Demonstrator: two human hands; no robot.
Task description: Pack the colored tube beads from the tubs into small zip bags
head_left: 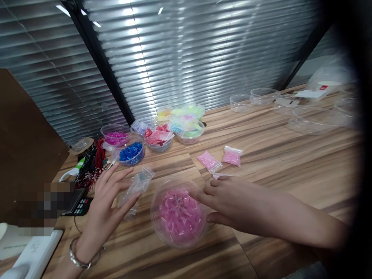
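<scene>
A round clear plastic bowl (155, 223) stands in front of me, with pink tube-like beads (180, 221) inside. My right hand (223, 199) is at the bowl's right side, index finger stretched over the rim and thumb apart from it, nothing visible in its grasp. A pale strip (221, 176), perhaps a bag's edge, shows beside its fingers. Left of the bowl, my left hand (112, 193) has its fingers spread above crumpled clear zip bags (139, 182); whether it touches them I cannot tell. Two small zip bags of pink beads, one (208, 161) left of the other (232, 156), lie beyond my right hand.
Behind are bowls of blue beads (131, 152), magenta beads (115, 137), red packets (158, 136) and pastel packets (187, 122). Clear containers (314, 120) stand back right. Red and black wires (93, 162), a small keypad device (80, 207) and a white power strip (39, 252) occupy the left.
</scene>
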